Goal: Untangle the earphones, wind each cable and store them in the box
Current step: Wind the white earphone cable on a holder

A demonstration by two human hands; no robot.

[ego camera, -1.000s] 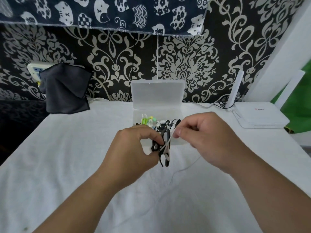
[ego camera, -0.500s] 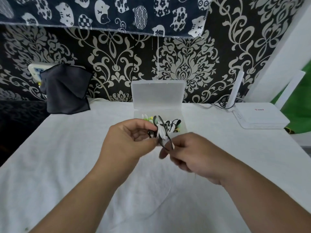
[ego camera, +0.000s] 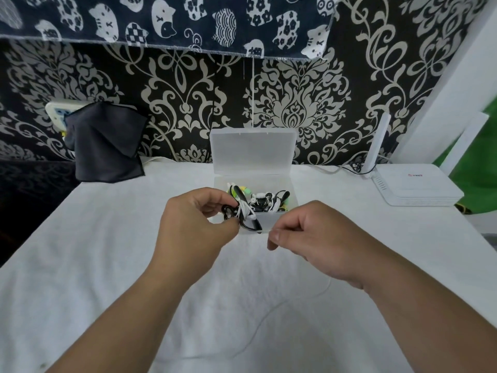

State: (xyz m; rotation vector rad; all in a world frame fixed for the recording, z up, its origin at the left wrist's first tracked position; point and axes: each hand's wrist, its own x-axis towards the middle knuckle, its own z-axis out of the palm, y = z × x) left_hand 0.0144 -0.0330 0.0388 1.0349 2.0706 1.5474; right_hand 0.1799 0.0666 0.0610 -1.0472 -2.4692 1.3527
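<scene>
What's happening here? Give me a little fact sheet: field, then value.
Left hand: grips earphone bundle, black loops wrapped in white cable
Right hand: seems to pinch the white cable; slack trails on tablecloth
Box: open, lid upright, other earphones inside
Nearby: white router right, dark cloth left

Left hand (ego camera: 193,227) grips the earphone bundle (ego camera: 243,214) before the open box (ego camera: 252,152); right hand (ego camera: 309,238) pinches white cable (ego camera: 269,316).
</scene>
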